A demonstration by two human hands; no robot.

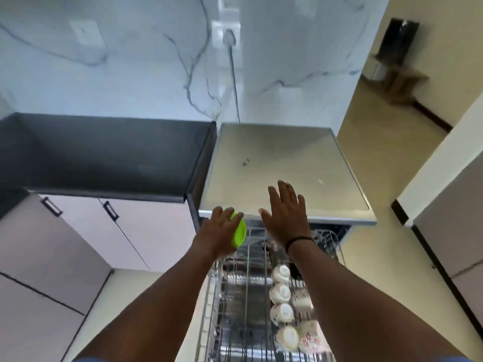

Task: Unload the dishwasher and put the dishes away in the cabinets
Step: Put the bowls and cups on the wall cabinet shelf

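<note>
The left hand holds a green lid, fingers curled around its edge, above the back of the pulled-out dishwasher rack. The right hand is empty, with fingers straight and a little spread, near the front edge of the dishwasher top. I think the step is to carry the lid away from the rack. To do it well, keep the grip firm on the edge and lift it clear of the wires before turning toward the cabinet doors on the left. At least 6 white cups stand upside down in the rack, so much is left to unload. The black counter lies beside the dishwasher, under a marble wall with a socket.
</note>
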